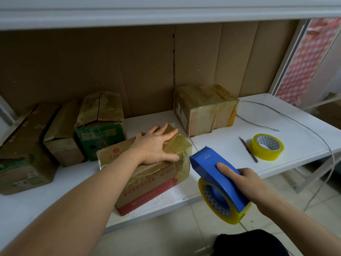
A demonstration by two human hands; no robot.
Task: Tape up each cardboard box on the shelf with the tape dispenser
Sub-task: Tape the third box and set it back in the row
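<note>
Taping the front box on the white shelf (276, 115).
The red-printed box (147, 174) looks light, stiff, slippery with tape; left hand (156, 145), fingers spread, presses its top. Right hand (245, 183) grips the blue tape dispenser (219, 174) just beside it. Its contents are hidden.

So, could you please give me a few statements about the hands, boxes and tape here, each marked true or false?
1. The left hand lies flat on the red-printed cardboard box. True.
2. The right hand holds the blue tape dispenser. True.
3. The spare yellow tape roll sits on a box. False: it lies on the white shelf.
4. The dispenser's blade touches the box. False: it is apart.
</note>
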